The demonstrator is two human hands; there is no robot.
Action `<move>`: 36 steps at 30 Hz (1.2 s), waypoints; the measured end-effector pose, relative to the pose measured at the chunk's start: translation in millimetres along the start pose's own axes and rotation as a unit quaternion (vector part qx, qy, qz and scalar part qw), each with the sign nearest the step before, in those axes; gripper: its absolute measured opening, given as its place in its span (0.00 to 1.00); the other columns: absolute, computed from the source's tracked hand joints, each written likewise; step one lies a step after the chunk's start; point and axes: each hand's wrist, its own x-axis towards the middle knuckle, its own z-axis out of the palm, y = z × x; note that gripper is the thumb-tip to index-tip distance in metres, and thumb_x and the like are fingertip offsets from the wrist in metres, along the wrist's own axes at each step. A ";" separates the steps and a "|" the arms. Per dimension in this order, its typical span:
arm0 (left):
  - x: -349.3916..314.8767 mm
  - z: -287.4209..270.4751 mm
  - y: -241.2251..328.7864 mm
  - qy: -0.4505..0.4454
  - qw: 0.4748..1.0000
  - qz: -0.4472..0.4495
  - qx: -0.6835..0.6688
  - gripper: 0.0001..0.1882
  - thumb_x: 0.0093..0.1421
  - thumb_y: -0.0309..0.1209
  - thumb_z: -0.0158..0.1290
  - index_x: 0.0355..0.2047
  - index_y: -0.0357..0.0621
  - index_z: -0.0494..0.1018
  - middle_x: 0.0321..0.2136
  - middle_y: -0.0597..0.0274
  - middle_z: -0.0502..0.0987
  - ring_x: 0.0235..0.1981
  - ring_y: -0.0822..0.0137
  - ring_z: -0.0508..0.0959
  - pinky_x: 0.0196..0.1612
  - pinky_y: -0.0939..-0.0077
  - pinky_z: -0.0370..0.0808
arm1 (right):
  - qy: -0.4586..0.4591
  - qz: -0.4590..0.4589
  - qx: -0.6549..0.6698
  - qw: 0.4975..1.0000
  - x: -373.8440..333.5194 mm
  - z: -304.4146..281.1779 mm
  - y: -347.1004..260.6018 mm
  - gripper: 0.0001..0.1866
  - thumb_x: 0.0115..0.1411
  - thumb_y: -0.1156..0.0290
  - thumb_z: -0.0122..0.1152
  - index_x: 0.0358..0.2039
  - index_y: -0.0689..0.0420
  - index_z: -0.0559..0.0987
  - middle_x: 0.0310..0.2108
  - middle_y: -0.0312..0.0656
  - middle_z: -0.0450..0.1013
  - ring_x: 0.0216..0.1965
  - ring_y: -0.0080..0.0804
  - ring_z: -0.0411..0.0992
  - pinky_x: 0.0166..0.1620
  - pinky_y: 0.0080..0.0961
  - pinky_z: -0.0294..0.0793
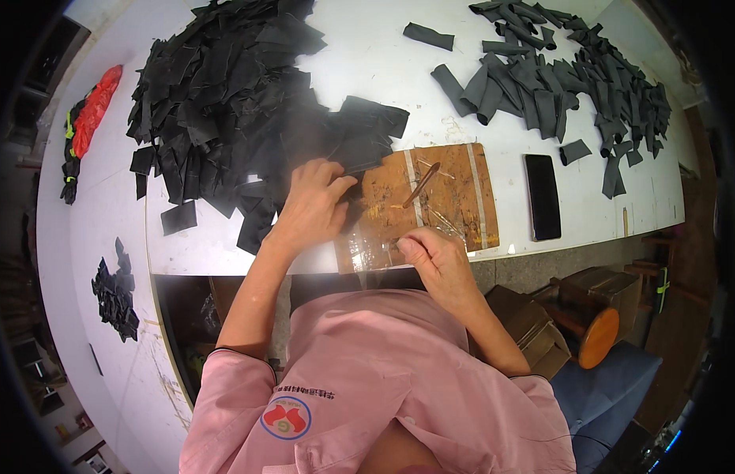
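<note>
A large heap of flat black fabric pieces (217,87) covers the left part of the white table. At its near right edge is my left hand (310,204), fingers bent and closed on a black fabric piece (354,213), mostly hidden by the hand. A worn brown board (454,170) with strips of clear tape lies in front of me, bearing a thin brown stick-like tool (421,186). Over the board's near edge, my right hand (440,265) is closed in a pinch; what is between its fingertips is too small to make out.
Many rolled black fabric tubes (533,87) lie at the far right. A black phone (543,197) rests right of the board. On the left are a red plastic bag (97,110) and a small black fabric pile (116,299). A wooden stool (599,338) and cardboard boxes (529,330) stand below the table's right side.
</note>
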 end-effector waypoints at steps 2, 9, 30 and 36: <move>-5.2 -0.8 0.7 -0.005 1.000 -0.010 -0.009 0.13 0.41 0.22 0.53 0.31 0.39 0.71 0.35 0.55 0.67 0.40 0.58 0.65 0.43 0.68 0.60 | -0.009 0.010 -0.004 1.000 -0.5 0.0 1.9 0.10 0.55 0.68 0.51 0.24 0.64 0.72 0.19 0.48 0.68 0.22 0.42 0.68 0.26 0.30 0.66; -8.8 -1.3 20.7 0.070 0.950 -0.144 -0.269 0.05 0.45 0.20 0.54 0.24 0.39 0.70 0.27 0.65 0.70 0.31 0.71 0.69 0.36 0.78 0.64 | -0.007 -0.011 0.011 1.000 -6.5 6.1 1.1 0.09 0.50 0.70 0.58 0.28 0.63 0.72 0.26 0.46 0.69 0.26 0.39 0.69 0.28 0.28 0.67; 5.3 -49.1 56.5 -0.083 0.636 -0.239 -0.729 0.14 0.53 0.30 0.52 0.38 0.35 0.70 0.30 0.60 0.75 0.31 0.76 0.74 0.36 0.85 0.70 | -0.110 0.031 0.184 0.976 12.9 -40.4 -19.6 0.07 0.49 0.72 0.60 0.23 0.64 0.75 0.14 0.32 0.66 0.18 0.14 0.60 0.22 0.15 0.60; 17.8 -63.6 55.8 -0.188 0.711 -0.243 -0.633 0.05 0.48 0.19 0.54 0.27 0.36 0.73 0.22 0.67 0.74 0.23 0.81 0.72 0.27 0.89 0.69 | -0.192 0.044 0.108 0.974 23.0 -48.7 -28.8 0.09 0.49 0.71 0.60 0.22 0.65 0.75 0.11 0.34 0.62 0.15 0.16 0.56 0.20 0.18 0.57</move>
